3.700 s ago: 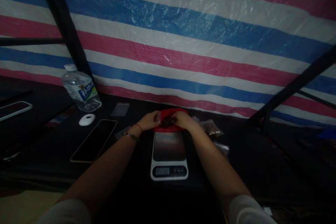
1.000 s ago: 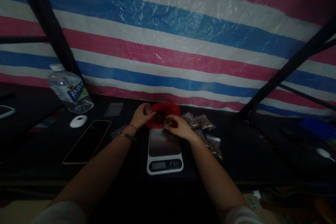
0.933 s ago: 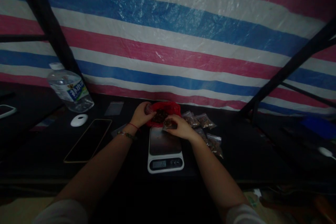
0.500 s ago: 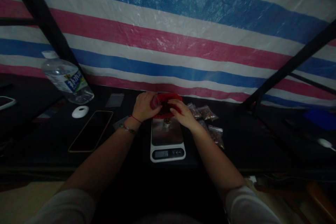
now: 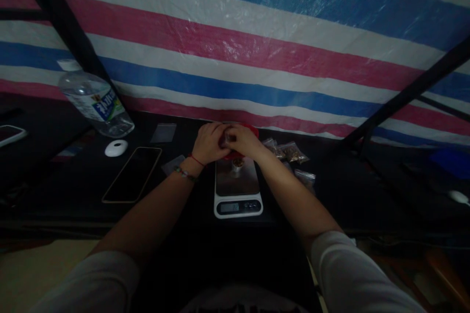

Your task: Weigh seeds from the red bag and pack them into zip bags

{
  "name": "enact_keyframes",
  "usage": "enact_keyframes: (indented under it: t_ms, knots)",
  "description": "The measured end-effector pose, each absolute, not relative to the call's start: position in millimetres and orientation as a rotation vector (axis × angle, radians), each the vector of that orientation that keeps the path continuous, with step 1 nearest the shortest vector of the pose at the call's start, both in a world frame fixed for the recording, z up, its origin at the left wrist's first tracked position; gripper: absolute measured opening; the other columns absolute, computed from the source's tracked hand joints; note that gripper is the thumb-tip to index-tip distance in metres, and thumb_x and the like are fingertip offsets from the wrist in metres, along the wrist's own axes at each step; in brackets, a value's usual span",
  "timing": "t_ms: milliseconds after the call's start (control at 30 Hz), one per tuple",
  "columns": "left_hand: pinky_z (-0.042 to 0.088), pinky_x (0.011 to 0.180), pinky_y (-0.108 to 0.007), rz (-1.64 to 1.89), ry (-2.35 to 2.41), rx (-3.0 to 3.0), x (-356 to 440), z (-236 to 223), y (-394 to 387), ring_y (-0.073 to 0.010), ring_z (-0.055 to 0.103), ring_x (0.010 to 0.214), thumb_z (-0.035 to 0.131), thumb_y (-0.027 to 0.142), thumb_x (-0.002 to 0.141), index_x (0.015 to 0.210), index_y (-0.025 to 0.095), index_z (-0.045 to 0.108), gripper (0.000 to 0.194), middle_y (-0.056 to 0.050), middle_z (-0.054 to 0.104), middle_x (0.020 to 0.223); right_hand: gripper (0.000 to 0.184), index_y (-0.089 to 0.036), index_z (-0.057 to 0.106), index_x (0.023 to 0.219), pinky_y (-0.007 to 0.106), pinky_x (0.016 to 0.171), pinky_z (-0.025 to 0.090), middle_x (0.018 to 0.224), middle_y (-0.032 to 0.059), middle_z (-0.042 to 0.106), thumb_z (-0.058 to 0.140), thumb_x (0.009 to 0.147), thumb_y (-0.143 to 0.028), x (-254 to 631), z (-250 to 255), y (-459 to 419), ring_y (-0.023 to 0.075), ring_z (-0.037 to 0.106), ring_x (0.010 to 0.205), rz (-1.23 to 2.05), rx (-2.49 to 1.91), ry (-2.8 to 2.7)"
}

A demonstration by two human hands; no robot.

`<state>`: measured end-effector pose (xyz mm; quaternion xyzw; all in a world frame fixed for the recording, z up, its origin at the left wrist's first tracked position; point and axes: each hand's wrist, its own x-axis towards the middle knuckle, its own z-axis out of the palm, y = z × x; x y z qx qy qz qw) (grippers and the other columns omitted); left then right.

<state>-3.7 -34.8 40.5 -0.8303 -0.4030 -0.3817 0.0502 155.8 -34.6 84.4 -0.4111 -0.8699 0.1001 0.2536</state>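
Observation:
My left hand curls around a small clear container, mostly hidden by the fingers. Close against it, my right hand has its fingers bent in at the container's mouth; whatever they pinch is too small and dark to make out. Both hands are over a red bowl-like holder, largely covered by them. Just in front is a digital kitchen scale with a white body and metal plate. On its plate stands a small white cup with brown bits in it. The display is too blurred to read.
Several filled zip bags lie to the right. Left are a flat zip bag, another bag by my wrist, a phone, a white oval device and a large clear bottle. A striped sheet hangs behind.
My right hand has moved left and up from the red holder to the clear container in my left hand. The whole view has shifted slightly.

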Motion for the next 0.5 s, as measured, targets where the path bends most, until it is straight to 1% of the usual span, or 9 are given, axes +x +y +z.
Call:
enact_keyframes:
  t_ms: [100, 167, 233, 333, 433, 500]
  knots:
    - [0.035, 0.098, -0.044, -1.146, -1.236, -2.562, -4.7, 40.7, -33.5, -0.0298, 0.051, 0.11, 0.063, 0.042, 0.065, 0.124, 0.017, 0.051, 0.064, -0.011, 0.058, 0.118, 0.01, -0.015, 0.07, 0.081, 0.032, 0.082, 0.043, 0.094, 0.006, 0.064, 0.069, 0.072, -0.018, 156.4, 84.3, -33.7, 0.0195, 0.058, 0.088, 0.285, -1.122, -2.359]
    - [0.035, 0.099, -0.044, -1.159, -1.222, -2.584, -4.4, 40.2, -33.3, -0.0297, 0.051, 0.111, 0.063, 0.042, 0.065, 0.124, 0.017, 0.051, 0.065, -0.011, 0.058, 0.119, 0.009, -0.015, 0.07, 0.082, 0.033, 0.086, 0.043, 0.097, 0.0065, 0.065, 0.068, 0.073, -0.018, 156.9, 85.5, -34.8, 0.0199, 0.058, 0.092, 0.286, -1.098, -2.372]
    - [0.035, 0.1, -0.043, -1.186, -1.211, -2.591, -4.1, 39.4, -33.1, -0.029, 0.052, 0.111, 0.063, 0.042, 0.066, 0.122, 0.017, 0.052, 0.063, -0.011, 0.058, 0.118, 0.008, -0.017, 0.071, 0.083, 0.034, 0.091, 0.042, 0.102, 0.0064, 0.065, 0.065, 0.077, -0.018, 158.6, 86.5, -36.1, 0.0198, 0.058, 0.099, 0.299, -1.032, -2.385]
    - [0.037, 0.099, -0.041, -1.229, -1.241, -2.575, -6.1, 38.0, -30.7, -0.0282, 0.053, 0.109, 0.062, 0.043, 0.069, 0.118, 0.016, 0.054, 0.057, -0.011, 0.059, 0.113, 0.015, -0.018, 0.07, 0.086, 0.034, 0.096, 0.041, 0.109, 0.0061, 0.065, 0.056, 0.085, -0.02, 168.2, 83.1, -36.9, 0.0184, 0.057, 0.105, 0.31, -0.977, -2.266]
    - [0.038, 0.098, -0.042, -1.274, -1.346, -2.485, -12.6, 36.0, -23.9, -0.0292, 0.053, 0.108, 0.062, 0.047, 0.07, 0.115, 0.015, 0.055, 0.056, -0.012, 0.06, 0.111, 0.021, -0.019, 0.069, 0.09, 0.035, 0.095, 0.042, 0.104, 0.0069, 0.066, 0.048, 0.089, -0.022, 190.3, 69.8, -36.5, 0.0184, 0.058, 0.103, 0.224, -1.092, -2.035]
    - [0.038, 0.097, -0.042, -1.288, -1.452, -2.415, -18.4, 33.7, -17.7, -0.0299, 0.054, 0.107, 0.062, 0.048, 0.07, 0.113, 0.014, 0.056, 0.056, -0.013, 0.06, 0.111, 0.021, -0.019, 0.068, 0.093, 0.037, 0.098, 0.041, 0.103, 0.0075, 0.066, 0.048, 0.087, -0.021, 209.5, 56.6, -36.1, 0.0203, 0.056, 0.106, 0.131, -1.223, -1.892]
